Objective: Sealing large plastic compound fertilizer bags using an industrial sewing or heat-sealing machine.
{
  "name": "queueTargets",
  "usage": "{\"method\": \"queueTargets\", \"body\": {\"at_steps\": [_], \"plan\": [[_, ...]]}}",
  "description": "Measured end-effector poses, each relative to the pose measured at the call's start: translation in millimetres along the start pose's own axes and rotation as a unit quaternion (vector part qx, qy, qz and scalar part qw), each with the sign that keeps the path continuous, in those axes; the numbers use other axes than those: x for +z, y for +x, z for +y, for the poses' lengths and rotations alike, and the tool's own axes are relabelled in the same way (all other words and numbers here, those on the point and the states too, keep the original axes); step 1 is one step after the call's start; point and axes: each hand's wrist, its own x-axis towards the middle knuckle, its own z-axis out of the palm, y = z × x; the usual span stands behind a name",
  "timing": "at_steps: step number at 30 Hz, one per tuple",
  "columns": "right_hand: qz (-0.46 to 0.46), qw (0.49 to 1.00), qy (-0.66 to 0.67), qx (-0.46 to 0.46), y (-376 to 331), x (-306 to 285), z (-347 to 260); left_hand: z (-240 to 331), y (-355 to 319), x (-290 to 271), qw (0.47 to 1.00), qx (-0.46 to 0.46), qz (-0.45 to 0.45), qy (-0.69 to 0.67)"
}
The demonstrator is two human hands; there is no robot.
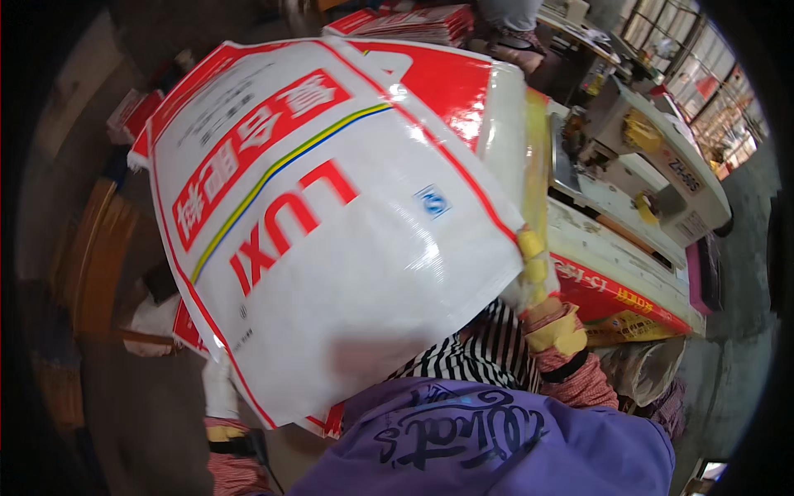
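One white-and-red sack (331, 223), lifted mid-frame, is pinched by the right hand (550, 318); the left hand (222, 405) looks clamped low, nothing sewn yet.

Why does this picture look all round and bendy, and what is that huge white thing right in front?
The picture comes from a small camera worn on a person's head, looking down. Its lens sees very wide, so straight edges bend near the rim. There is no machine holding things, only the person's two hands in yellow-tipped gloves. The big white and red sack is lifted up close to the camera. The right hand has a grip on its right edge. The left hand is at its lower left corner, mostly hidden. On the right is a sewing machine on a worktable, and more sacks are stacked farther back.
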Motion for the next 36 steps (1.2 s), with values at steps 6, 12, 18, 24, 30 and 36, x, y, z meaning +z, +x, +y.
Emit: {"method": "queueTargets", "body": {"at_steps": [6,12,18,24,30,36], "plan": [[0.193,0.836,-0.506,0.083,42,-34,81,-163,-56,-20,0.891,-0.156,0.284,0.318],[0.202,0.677,-0.695,0.133,113,-63,136,-122,-83,-31,0.806,-0.273,0.274,0.449],[0.240,0.886,-0.362,0.164,171,-61,176,-119,-56,-32,0.754,-0.364,0.255,0.484],[0.266,0.918,-0.123,0.265,187,-84,194,-94,-50,-50,0.724,-0.391,0.247,0.511],[0.300,0.916,-0.122,0.235,160,-62,163,-106,-16,-51,0.707,-0.416,0.210,0.532],[0.248,0.945,-0.056,0.205,117,-20,137,-142,-9,-75,0.664,-0.426,0.111,0.605]]}}
